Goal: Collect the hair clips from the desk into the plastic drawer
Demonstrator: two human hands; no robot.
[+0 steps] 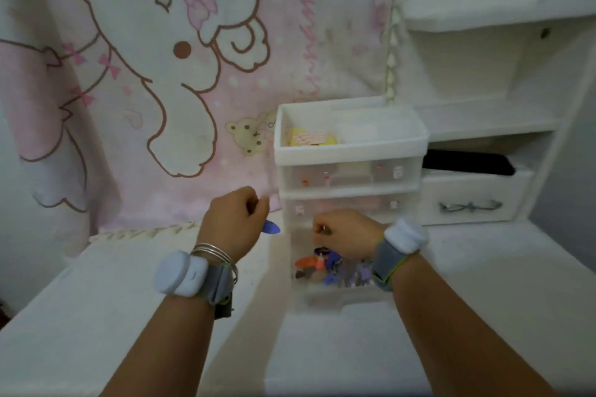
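A clear plastic drawer unit (pixel 351 155) stands on the white desk (pixel 96 316). Its bottom drawer (pixel 338 298) is pulled out and holds several hair clips (pixel 325 264) in orange, purple and blue. My left hand (pixel 235 222) hovers just left of the unit, fingers closed around a blue hair clip (pixel 271 228) whose tip sticks out. Over the pulled-out drawer, my right hand (pixel 345 232) is closed, pinching something small and dark; what it is cannot be made out.
The unit's top tray (pixel 351 147) holds a yellow packet. A pink cartoon blanket (pixel 145 74) hangs behind. White shelves (pixel 483 119) and a small drawer with a metal handle (pixel 471 206) sit at right.
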